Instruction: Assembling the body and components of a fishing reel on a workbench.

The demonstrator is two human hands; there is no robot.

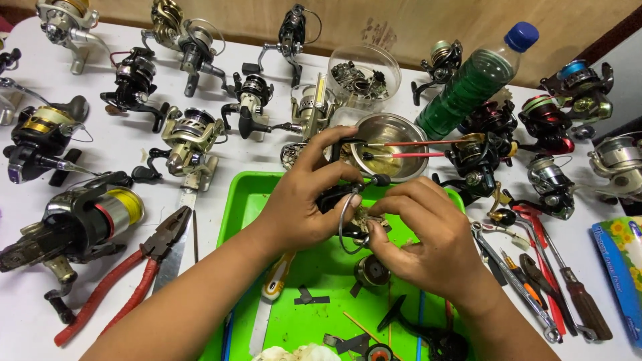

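My left hand (304, 200) grips a black fishing reel body (332, 199) above the green tray (244, 200). Its wire bail loop (344, 230) hangs down between my hands. My right hand (428, 237) pinches a small part on the reel's underside (366, 219), fingers closed on it. Loose reel parts lie in the tray below: a round metal spool (372, 271), a black handle (401, 314) and small dark pieces (311, 297).
Many spinning reels ring the white table, including a large yellow-line reel (87, 217). Red-handled pliers (144, 267) lie left of the tray. A steel bowl with red brushes (388, 144), a clear parts cup (364, 73), a green-liquid bottle (475, 80) and screwdrivers (555, 281) sit behind and right.
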